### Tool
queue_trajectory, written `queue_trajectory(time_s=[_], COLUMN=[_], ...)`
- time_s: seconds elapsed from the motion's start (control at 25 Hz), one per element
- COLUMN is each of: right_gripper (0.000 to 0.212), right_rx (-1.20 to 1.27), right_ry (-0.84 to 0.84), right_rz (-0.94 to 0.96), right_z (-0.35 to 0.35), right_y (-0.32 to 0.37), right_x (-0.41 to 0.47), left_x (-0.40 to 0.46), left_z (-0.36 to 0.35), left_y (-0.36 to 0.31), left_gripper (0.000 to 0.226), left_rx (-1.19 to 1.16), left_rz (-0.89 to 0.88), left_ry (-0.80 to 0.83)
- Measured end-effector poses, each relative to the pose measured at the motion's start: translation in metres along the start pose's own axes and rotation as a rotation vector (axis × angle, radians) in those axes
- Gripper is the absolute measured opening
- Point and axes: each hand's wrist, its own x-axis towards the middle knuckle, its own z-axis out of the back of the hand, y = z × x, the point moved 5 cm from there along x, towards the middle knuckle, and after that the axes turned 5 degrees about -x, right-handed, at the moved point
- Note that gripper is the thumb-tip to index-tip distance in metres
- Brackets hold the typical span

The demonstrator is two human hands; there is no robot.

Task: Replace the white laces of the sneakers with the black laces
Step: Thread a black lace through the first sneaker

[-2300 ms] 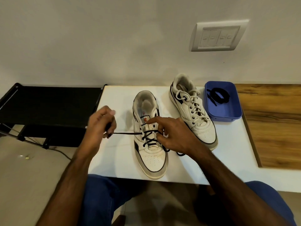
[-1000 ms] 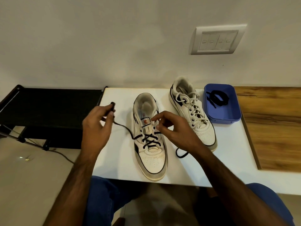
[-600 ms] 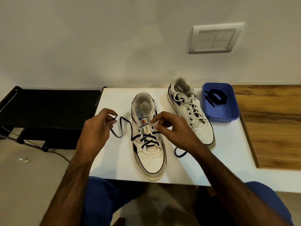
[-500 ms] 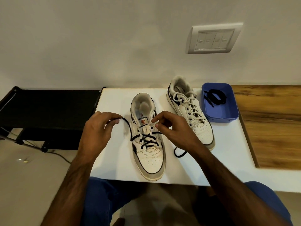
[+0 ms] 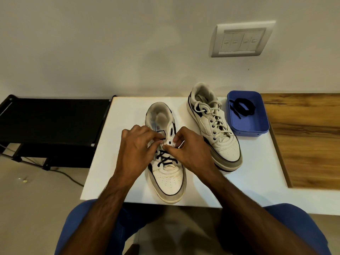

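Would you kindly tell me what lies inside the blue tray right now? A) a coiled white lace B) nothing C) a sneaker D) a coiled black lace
D: a coiled black lace lies in the blue tray, beside the sneaker with white laces.

Both hands' fingers [image 5: 154, 142] cover the black lace [image 5: 164, 159] ends at the near sneaker's [image 5: 168, 181] upper eyelets.

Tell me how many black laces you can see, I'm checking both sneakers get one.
2: one black lace partly threaded through the near sneaker, and one coiled black lace in the blue tray at right.
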Motion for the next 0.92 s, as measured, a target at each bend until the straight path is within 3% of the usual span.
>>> queue_trajectory(time_s=[0.32, 0.76, 0.92], right_gripper=[0.010, 0.014, 0.011], right_rx=[0.146, 0.174, 0.224], right_ry=[-0.041, -0.068, -0.044], right_rz=[-0.013, 0.010, 0.030], right_z=[0.004, 0.001, 0.004], right_y=[-0.005, -0.008, -0.011], right_x=[-0.010, -0.013, -0.012], left_x=[0.002, 0.001, 0.000], left_z=[-0.016, -0.021, -0.019], left_y=[-0.008, -0.010, -0.009], left_gripper=[0.015, 0.011, 0.019], left_rx=[0.041, 0.038, -0.104], left_rz=[-0.011, -0.067, 0.042], left_ry=[0.001, -0.014, -0.028])
